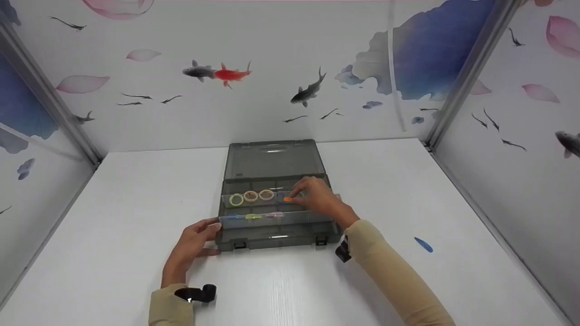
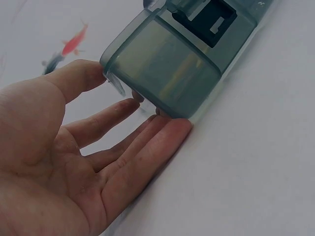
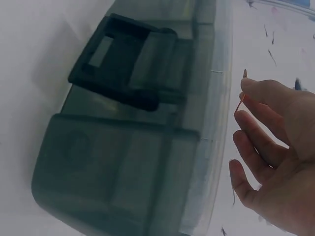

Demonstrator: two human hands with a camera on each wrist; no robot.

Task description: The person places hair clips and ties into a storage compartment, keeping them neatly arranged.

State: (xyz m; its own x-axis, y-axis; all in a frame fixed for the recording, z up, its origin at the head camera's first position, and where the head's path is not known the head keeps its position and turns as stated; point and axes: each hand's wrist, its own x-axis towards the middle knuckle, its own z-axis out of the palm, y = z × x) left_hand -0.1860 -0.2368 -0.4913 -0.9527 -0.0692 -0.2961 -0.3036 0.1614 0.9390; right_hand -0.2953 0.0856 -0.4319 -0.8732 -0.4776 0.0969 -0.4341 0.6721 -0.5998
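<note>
An open grey see-through plastic organizer box (image 1: 278, 233) has its lid (image 1: 274, 160) folded back. My left hand (image 1: 195, 240) touches the box's left front corner, its fingers fairly straight against the side wall and the thumb near the rim in the left wrist view. My right hand (image 1: 317, 197) is over the back part of the box, thumb and forefinger pinching a small thin orange piece (image 1: 287, 199). Left of it, three pale rings (image 1: 250, 196), yellow-green and peach, stand in a row. Nearer the front, flat blue, yellow-green (image 1: 253, 216) and pink pieces lie in another row.
A flat blue oval piece (image 1: 423, 244) lies on the white table (image 1: 113, 217) to the right, beyond my right sleeve. Two black latches (image 1: 240, 244) jut from the box's front. Printed panels (image 1: 272, 104) with fish and petals enclose the table's back and sides.
</note>
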